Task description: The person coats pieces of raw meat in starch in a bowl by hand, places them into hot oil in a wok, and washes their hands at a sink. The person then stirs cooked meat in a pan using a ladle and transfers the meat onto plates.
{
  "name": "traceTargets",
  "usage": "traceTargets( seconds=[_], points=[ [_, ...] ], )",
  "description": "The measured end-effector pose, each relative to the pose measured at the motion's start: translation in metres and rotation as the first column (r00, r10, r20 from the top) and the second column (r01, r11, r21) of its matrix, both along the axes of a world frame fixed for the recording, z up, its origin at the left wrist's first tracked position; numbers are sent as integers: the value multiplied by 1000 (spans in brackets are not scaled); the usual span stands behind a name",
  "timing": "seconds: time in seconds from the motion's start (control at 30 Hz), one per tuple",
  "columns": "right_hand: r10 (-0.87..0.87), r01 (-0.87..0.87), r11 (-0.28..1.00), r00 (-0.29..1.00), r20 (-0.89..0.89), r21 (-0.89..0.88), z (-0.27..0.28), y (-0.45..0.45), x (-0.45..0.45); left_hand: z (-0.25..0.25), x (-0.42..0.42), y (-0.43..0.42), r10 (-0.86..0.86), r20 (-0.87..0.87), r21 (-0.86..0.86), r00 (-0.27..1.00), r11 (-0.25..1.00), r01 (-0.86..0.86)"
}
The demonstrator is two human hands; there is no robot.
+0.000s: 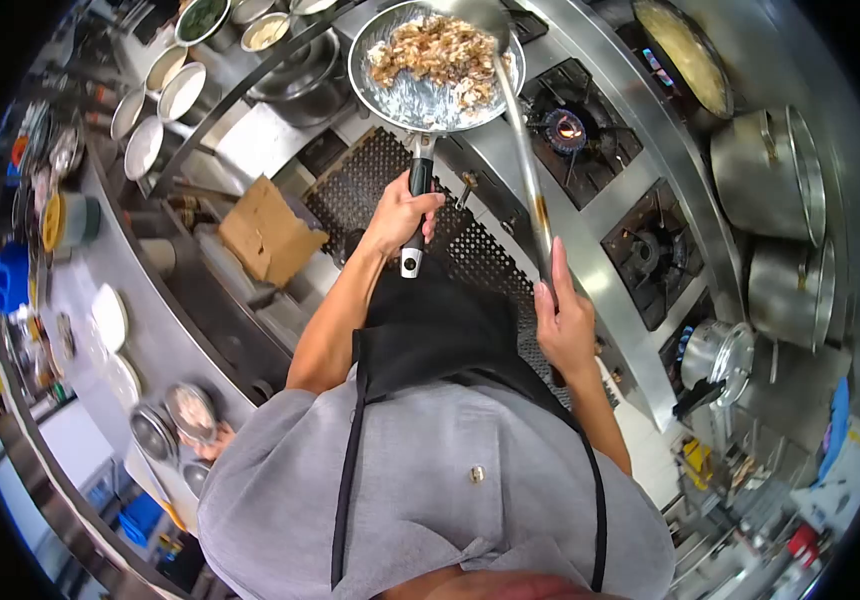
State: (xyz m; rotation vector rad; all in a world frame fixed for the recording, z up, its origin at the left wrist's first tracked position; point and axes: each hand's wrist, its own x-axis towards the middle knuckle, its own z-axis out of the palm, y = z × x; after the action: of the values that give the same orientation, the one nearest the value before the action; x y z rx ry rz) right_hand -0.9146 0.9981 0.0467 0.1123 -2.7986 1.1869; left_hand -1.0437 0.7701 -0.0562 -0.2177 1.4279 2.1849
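My left hand is wrapped round the black handle of a frying pan, which is held out in front of me. Browned, shredded-looking food mixed with white bits lies in the pan. In my right hand is the long metal handle of a ladle, gripped near its lower end with some fingers stretched along it. The ladle's rounded head is over the far right side of the pan, partly blurred and cut by the frame edge.
On the right, a stove has a lit burner and another burner. Beyond stand a pan of yellowish liquid, large pots and a saucepan. Left are a cardboard box, bowls and another person's hand at a bowl.
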Motion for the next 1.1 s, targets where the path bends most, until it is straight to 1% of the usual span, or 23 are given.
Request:
traceTargets(
  seconds=[0.03, 0.1, 0.13, 0.17, 0.23, 0.27, 0.3, 0.33, 0.4, 0.43, 0.5, 0.57, 0.63, 0.7, 0.77, 0.8, 0.83, 0.9, 0.93, 0.97, 1.0, 1.07, 1.1],
  points=[
    [26, -26, 1000, 1000, 2, 1, -6, 7, 0, 0, 5, 5, 26, 2, -6, 1000, 1000, -26],
    [-6, 9, 1000, 978, 207, -14, -30, 16, -5, -1, 21, 11, 75, 32, 37, 997, 996, -76],
    [26, -47, 995, 973, 230, 86, -38, 17, -15, -2, 28, 12, 96, 59, 80, 994, 992, -101],
    [41, -63, 995, 971, 236, 83, -40, 18, -16, -5, 36, 11, 111, 65, 76, 992, 990, -116],
    [49, -75, 996, 903, 426, 44, -34, 18, -27, -11, 44, 8, 129, 67, 48, 989, 990, -132],
    [77, -77, 997, 925, 371, -16, -28, 19, -24, -14, 49, 6, 155, 63, 35, 986, 987, -157],
    [103, -103, 994, 917, 385, -19, -33, 20, -13, -16, 58, 4, 181, 78, 29, 980, 983, -184],
    [132, -131, 991, 973, 190, -15, -38, 18, -8, -16, 61, 1, 200, 65, 49, 978, 978, -203],
    [157, -157, 988, 984, 79, -4, -38, 15, 0, -15, 66, -5, 243, 57, 61, 968, 967, -246],
    [176, -177, 984, 981, 79, -2, -34, 9, -4, -14, 69, -9, 261, 56, 63, 964, 962, -265],
    [207, -273, 957, 880, 428, 100, -27, -5, -13, -10, 76, -13, 266, 10, 20, 964, 964, -266],
    [235, -321, 940, 854, 465, 115, -18, -13, -9, -15, 86, -23, 319, 10, -16, 948, 948, -319],
    [362, -363, 932, 924, 124, -18, -21, -6, 10, -16, 96, -30, 340, -5, -9, 940, 940, -340],
    [425, -424, 905, 905, 18, -25, -22, -6, 14, -17, 107, -35, 383, -7, 16, 924, 924, -383],
    [410, -459, 880, 863, 296, 119, -22, -17, 15, -15, 118, -42, 394, 19, 41, 919, 918, -395],
    [390, -467, 875, 838, 382, 130, -21, -26, 11, -18, 126, -46, 394, 0, 34, 919, 919, -394],
    [405, -481, 867, 835, 373, 135, -12, -31, 10, -20, 129, -50, 410, -9, 37, 912, 912, -410],
    [373, -427, 901, 847, 380, 69, 1, -40, 24, -23, 151, -59, 422, -7, 14, 906, 906, -422],
    [441, -448, 894, 886, 142, 17, -15, -32, 32, -20, 158, -60, 438, -7, 7, 899, 899, -438],
    [451, -458, 889, 882, 140, 21, -16, -28, 39, -18, 165, -61, 448, -9, 11, 894, 894, -447],
    [460, -474, 879, 870, 175, 46, -16, -27, 43, -16, 170, -65, 465, -3, 33, 885, 885, -465],
    [527, -538, 842, 834, 164, 33, -25, -38, 46, -16, 180, -70, 487, -6, 88, 873, 870, -485],
    [428, -494, 868, 786, 446, 38, -23, -38, 44, -19, 184, -73, 481, -11, 87, 877, 874, -479]
  ],
)
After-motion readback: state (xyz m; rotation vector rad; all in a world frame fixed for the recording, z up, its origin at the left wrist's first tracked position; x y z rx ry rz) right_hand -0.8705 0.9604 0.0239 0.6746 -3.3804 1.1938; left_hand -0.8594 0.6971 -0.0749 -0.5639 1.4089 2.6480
